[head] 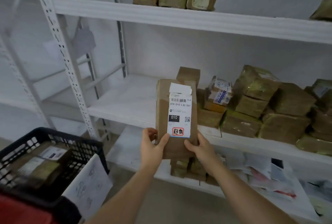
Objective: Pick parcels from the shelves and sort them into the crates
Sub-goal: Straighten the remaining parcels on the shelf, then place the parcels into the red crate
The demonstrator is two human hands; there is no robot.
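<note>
The parcel (177,116) — a flat brown box — was held upright in front of the middle shelf (125,101), its label (179,114) facing the camera and reading 010-010-L30-551. The left hand (152,144) gripped its lower left edge, thumb on the front. The right hand (199,147) gripped the lower right corner, thumb across the face. More parcels (260,108) were stacked on the shelf to the right. A black crate (59,139) stood lower left, holding parcels; a paper sheet (89,184) hung on its side.
</note>
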